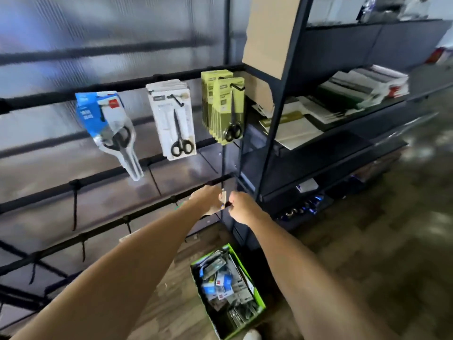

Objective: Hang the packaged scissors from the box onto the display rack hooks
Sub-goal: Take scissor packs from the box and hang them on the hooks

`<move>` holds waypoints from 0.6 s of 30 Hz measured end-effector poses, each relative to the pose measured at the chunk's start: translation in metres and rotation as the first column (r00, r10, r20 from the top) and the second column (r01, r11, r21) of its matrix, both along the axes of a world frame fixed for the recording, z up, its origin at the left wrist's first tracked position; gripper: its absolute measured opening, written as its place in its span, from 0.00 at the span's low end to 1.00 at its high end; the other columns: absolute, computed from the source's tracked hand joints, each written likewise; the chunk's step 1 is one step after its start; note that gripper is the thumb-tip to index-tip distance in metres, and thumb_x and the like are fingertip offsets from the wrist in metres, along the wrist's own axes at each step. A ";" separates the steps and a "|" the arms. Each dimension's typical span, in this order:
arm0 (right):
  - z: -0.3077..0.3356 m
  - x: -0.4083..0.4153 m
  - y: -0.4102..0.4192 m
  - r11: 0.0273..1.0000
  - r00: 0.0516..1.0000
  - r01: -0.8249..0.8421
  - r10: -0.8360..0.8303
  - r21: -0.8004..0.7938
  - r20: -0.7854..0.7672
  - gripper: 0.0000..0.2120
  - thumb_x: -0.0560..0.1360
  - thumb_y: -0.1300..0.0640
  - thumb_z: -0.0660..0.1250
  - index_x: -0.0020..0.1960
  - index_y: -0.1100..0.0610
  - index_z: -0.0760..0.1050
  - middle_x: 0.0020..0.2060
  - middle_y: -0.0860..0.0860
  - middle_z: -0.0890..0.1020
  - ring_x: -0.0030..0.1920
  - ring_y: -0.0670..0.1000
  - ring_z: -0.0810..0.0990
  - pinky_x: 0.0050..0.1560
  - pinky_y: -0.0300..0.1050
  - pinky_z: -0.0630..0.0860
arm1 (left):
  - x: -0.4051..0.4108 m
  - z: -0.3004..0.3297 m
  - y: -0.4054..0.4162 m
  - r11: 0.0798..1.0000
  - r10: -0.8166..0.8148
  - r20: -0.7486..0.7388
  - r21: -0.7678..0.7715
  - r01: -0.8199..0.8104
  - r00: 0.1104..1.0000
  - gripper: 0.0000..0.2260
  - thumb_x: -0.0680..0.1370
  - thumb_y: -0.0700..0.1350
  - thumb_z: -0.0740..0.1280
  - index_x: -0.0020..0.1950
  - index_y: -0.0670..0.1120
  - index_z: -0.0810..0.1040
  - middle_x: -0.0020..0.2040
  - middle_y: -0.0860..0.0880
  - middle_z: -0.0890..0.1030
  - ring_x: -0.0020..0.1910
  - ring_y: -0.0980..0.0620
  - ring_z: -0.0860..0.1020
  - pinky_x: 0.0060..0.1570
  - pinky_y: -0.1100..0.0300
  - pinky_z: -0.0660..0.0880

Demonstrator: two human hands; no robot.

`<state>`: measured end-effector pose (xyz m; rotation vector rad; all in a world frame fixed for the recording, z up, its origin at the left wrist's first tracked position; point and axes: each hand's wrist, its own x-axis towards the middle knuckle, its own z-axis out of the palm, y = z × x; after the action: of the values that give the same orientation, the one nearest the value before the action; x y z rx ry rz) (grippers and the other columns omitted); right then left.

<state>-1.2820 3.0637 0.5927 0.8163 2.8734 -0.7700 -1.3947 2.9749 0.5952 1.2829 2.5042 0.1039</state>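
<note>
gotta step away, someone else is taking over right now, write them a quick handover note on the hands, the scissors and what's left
Left hand and right hand both hold one package at a hook on the lower bar; it is mostly hidden, so I cannot tell if it is hung.
Done: the top bar carries blue packs, white packs and yellow-green packs.
Left: the green box on the floor is full of packs; lower hooks are bare.

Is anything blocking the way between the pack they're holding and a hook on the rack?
Nothing visible. Both the left hand and right hand hold the pack right at the lower rail; the hook itself is hidden behind them.
</note>
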 end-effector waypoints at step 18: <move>-0.162 0.066 0.122 0.894 0.943 0.312 -0.252 -0.322 0.217 0.12 0.79 0.58 0.62 0.61 0.60 0.71 0.59 0.59 0.77 0.59 0.60 0.76 0.53 0.48 0.74 | 0.039 -0.113 0.134 0.897 -0.245 0.027 -0.373 0.238 0.969 0.12 0.81 0.45 0.58 0.61 0.43 0.75 0.60 0.43 0.77 0.61 0.41 0.75 0.57 0.48 0.74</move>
<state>-1.2160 3.1860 0.4307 1.1937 2.3903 -1.1413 -1.3553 3.1092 0.4822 1.4134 2.2111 -0.4277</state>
